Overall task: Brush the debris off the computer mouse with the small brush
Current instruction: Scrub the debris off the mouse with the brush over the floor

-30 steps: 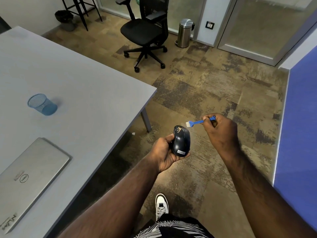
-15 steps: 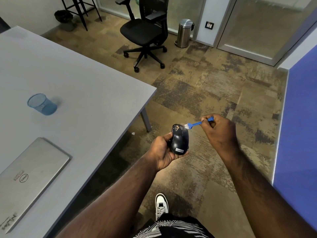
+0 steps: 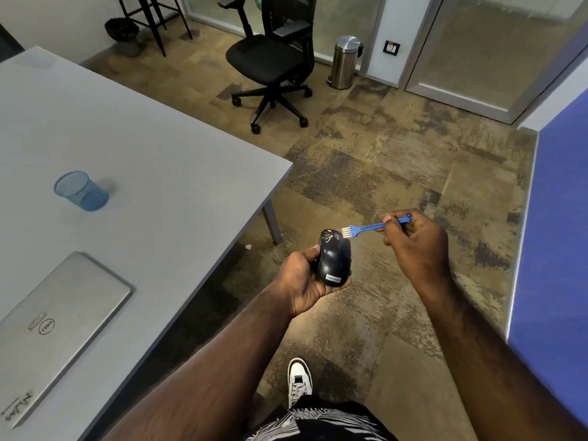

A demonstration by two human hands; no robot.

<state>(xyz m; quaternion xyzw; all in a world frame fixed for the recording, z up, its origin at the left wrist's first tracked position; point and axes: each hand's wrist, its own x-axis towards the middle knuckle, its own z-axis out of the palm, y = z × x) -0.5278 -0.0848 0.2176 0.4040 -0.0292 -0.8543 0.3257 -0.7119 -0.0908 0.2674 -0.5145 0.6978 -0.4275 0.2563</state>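
Bristles now back off right of the mouse (image 3: 334, 261), cupped in the left hand (image 3: 305, 276); right hand (image 3: 413, 246) pinches the brush (image 3: 366, 229). Loosely cradled, the mouse could slip at frame centre.

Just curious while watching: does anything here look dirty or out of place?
Yes: pale crumbs of debris speckle the front of the black mouse, left of the brush's bristles. Nothing else stands out.

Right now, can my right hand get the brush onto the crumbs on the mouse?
Probably yes. The right hand holds the brush with its bristles at the mouse, beside the crumbs, nothing between.
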